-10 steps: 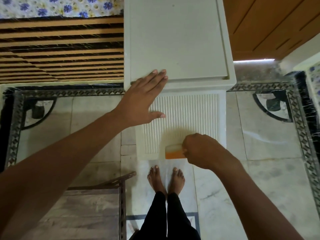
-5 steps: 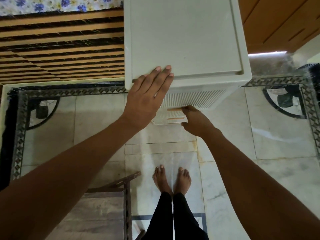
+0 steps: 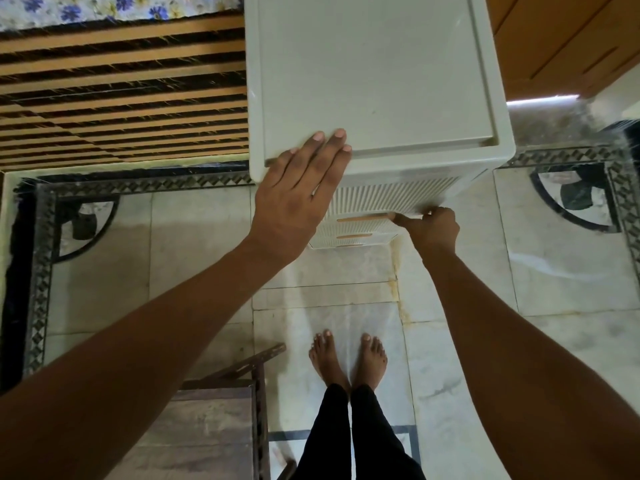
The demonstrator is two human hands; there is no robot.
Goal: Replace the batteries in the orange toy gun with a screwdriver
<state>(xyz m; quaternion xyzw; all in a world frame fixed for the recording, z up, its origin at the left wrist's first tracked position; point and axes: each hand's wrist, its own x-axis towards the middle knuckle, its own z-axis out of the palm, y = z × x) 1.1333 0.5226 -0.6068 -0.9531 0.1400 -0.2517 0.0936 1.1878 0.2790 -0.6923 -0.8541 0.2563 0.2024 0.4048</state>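
Observation:
A white plastic drawer cabinet point(image 3: 374, 81) stands on the floor in front of me. My left hand point(image 3: 298, 199) lies flat and open on the front edge of its top. My right hand point(image 3: 433, 230) is curled, with one fingertip touching the right end of the orange handle point(image 3: 360, 219) on the ribbed top drawer point(image 3: 388, 199). That drawer sits flush in the cabinet. Two lower drawers with orange handles show beneath it. Neither the orange toy gun nor a screwdriver is in view.
A slatted wooden bed frame point(image 3: 121, 98) with a flowered sheet is to the left of the cabinet. A wooden door point(image 3: 554, 39) is at the back right. A dark-framed stool point(image 3: 207, 431) stands at the lower left beside my bare feet point(image 3: 346, 362) on the marble floor.
The top drawer, pulled far out a second ago with my right hand on its handle, has slid back into the cabinet. My left hand stayed on the top.

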